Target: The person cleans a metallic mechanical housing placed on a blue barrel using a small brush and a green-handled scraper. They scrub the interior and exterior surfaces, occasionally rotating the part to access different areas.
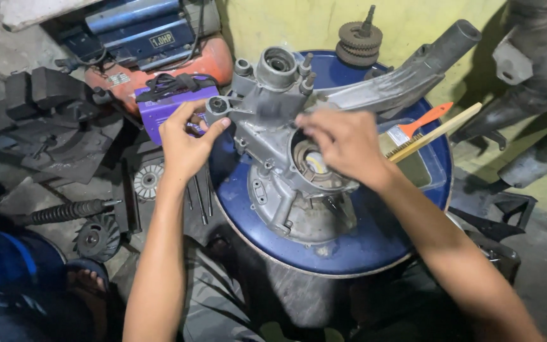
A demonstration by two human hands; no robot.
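Two hands on grey engine casing (280,158), which lies on blue drum lid (362,247) directly ahead, between both arms. Casing long axis runs from near edge up and away toward wall, swing arm (400,79) branching right beyond right hand. Left hand (188,142) pinches casing's left lug, thumb and fingers closed on it. Right hand (343,142) nearer centre, fingers curled over round bearing opening; motion blur, grip unclear. Paintbrush (413,130) just right of right hand.

A: Engine casing (286,171)?
B: Cast metal, dull grey, matt, rough in places.
A: Drum top (362,244)?
B: Painted blue metal, faint sheen, scuffed.
A: Brush (413,136)?
B: Pale wooden handle, bristles worn; a second handle is orange plastic, smooth.
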